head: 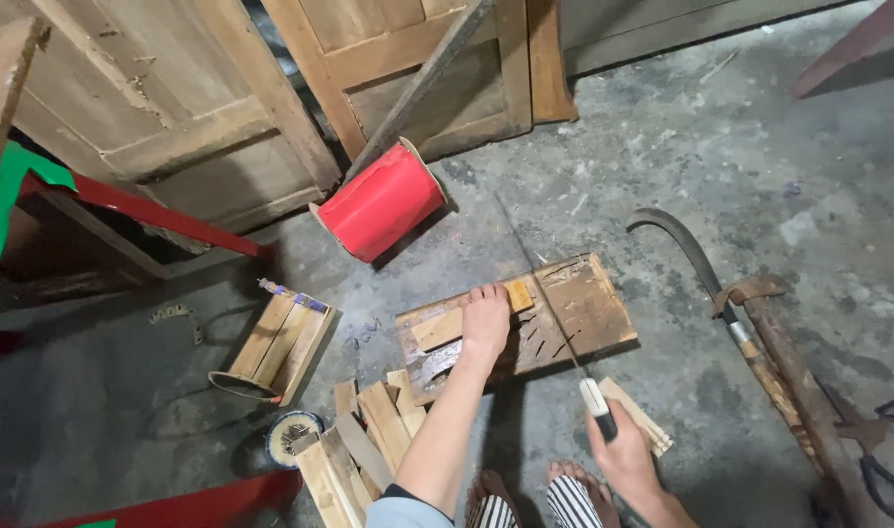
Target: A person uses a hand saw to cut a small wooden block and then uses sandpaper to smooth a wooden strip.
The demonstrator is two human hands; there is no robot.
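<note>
Rough grey concrete floor (720, 147) fills the view, littered with offcuts and tools. Nearest the camera, two bare feet (535, 494) stand side by side at the bottom edge. Just above them, the right hand (625, 455) is closed in a fist around the black-and-white handle of a thin handsaw (554, 323), whose blade runs up and left across a flat scarred chopping board (564, 313). A small bundle of pale slats (640, 416) lies beside that hand. To the left sits a loose pile of cut wood strips (369, 435). The left hand (486, 318) reaches forward, palm down with fingers spread flat, pressing a light wooden strip (457, 321) onto the board; the saw blade crosses close to the strip's right end. At right, a curved sickle (686, 259) lies next to a rusty bar (794, 386). Farther left rests a small open wooden frame (276, 347). Beyond, a red roll (380, 203) lies on its side before old wooden door panels (202, 117).
</note>
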